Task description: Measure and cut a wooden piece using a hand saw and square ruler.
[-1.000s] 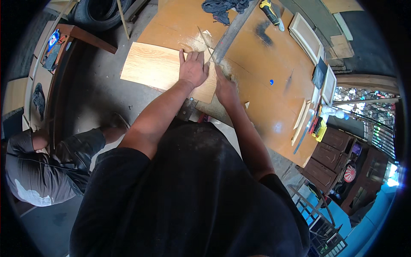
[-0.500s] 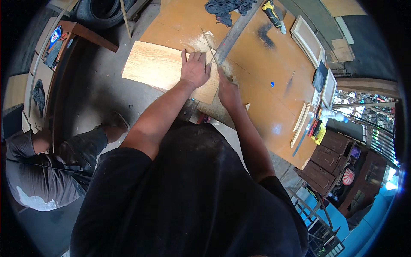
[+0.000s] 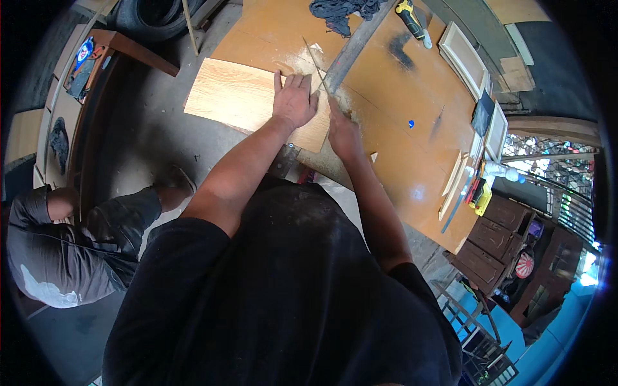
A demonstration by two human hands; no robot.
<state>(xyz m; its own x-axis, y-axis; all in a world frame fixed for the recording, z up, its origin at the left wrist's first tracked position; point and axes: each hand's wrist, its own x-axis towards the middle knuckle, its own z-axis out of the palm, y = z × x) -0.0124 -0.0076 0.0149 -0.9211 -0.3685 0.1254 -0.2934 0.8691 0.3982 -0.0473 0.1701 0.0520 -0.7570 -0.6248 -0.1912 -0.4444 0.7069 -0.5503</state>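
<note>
A light wood-grain board (image 3: 235,93) lies across the near left edge of the brown worktable. My left hand (image 3: 295,103) rests flat on its right part, fingers spread and pressing on the surface. My right hand (image 3: 346,137) is closed around the handle end of a narrow saw (image 3: 313,59), just right of the board. The long thin blade points away from me and slants left, past the board's far right corner. Pale sawdust (image 3: 300,63) lies around the blade. My right fingers partly hide the handle.
A grey bar (image 3: 355,48) crosses the brown table (image 3: 393,154). Farther off are a dark cloth (image 3: 341,14) and a yellow-black power tool (image 3: 412,22). Pale frames (image 3: 462,56) and wood strips (image 3: 452,183) line the right edge. Another person (image 3: 64,251) sits at the left.
The saw and my right hand have shifted very slightly. My left hand stays on the board. The person at the left has moved a little.
</note>
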